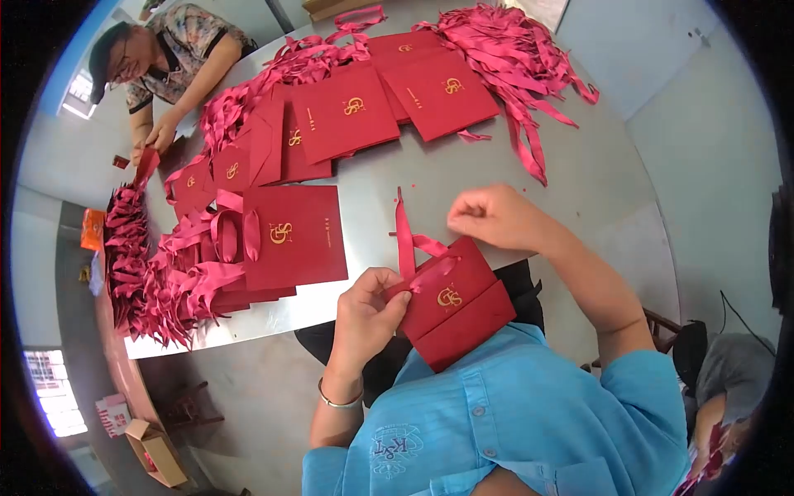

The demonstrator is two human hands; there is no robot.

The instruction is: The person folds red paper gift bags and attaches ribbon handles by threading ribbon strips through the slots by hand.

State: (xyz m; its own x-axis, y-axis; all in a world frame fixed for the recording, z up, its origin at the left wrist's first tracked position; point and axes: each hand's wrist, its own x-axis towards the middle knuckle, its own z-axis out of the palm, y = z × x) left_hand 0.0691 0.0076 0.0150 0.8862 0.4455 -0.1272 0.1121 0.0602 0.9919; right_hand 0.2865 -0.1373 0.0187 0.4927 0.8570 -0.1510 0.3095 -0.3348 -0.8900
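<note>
A small red paper bag (467, 302) with a gold logo and pink ribbon (404, 236) rests against the front of the blue shirt, near the table's edge. My left hand (372, 314) pinches the bag's left upper corner, close to the ribbon. Beyond the bag's upper right, my right hand (488, 217) is raised apart from it, fingers curled together; whether anything small is between them is hidden. One end of the ribbon stands up from the bag's opening.
Flat red bags (347, 107) and a pink ribbon heap (504, 50) lie across the grey table (364, 198). Ribboned bags (190, 273) are stacked at left. A co-worker (178, 62) handles a bag at upper left; another person (719, 413) sits at right.
</note>
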